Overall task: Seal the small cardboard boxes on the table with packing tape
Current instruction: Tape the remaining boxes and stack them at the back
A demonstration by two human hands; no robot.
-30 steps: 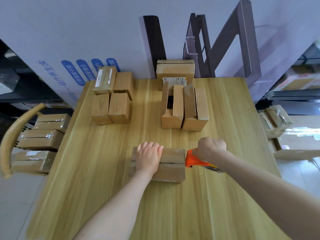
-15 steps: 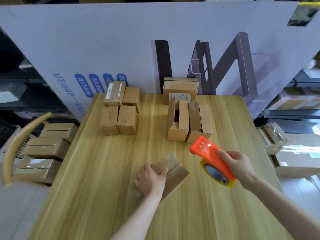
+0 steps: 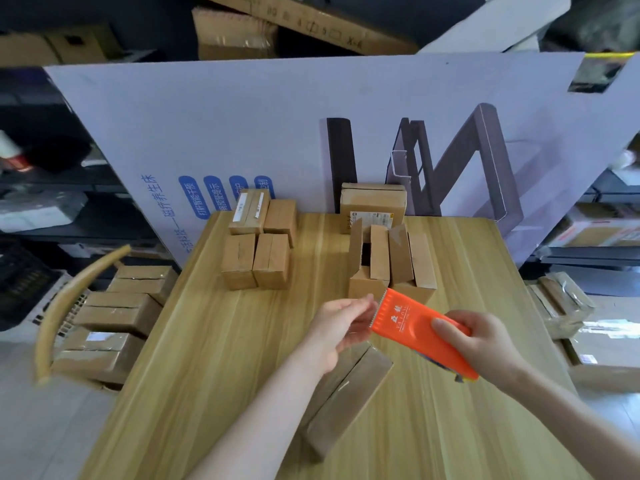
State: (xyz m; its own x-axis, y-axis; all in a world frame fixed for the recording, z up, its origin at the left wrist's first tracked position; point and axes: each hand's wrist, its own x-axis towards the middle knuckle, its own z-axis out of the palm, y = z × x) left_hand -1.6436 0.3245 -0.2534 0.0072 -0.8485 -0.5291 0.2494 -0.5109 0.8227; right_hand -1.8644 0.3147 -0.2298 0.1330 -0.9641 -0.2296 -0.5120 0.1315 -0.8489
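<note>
A small cardboard box (image 3: 349, 386) lies at a slant on the wooden table (image 3: 214, 358), close to me. Above it my right hand (image 3: 485, 344) grips an orange tape dispenser (image 3: 412, 327), its toothed edge pointing left. My left hand (image 3: 341, 327) is raised off the box and pinches the clear tape end at that toothed edge. Two boxes with their flaps standing up (image 3: 388, 261) sit behind the dispenser. Several closed small boxes (image 3: 258, 251) are grouped at the back left.
A larger labelled box (image 3: 372, 199) stands at the table's back edge against a big white printed panel (image 3: 277, 126). A wooden chair (image 3: 69, 306) on the left holds stacked boxes (image 3: 117, 317). More wrapped boxes (image 3: 561, 306) lie on the floor to the right.
The box was turned from square-on to a slant, then my left hand let go of it and rose to the dispenser. My right hand lifted the dispenser off the box's end.
</note>
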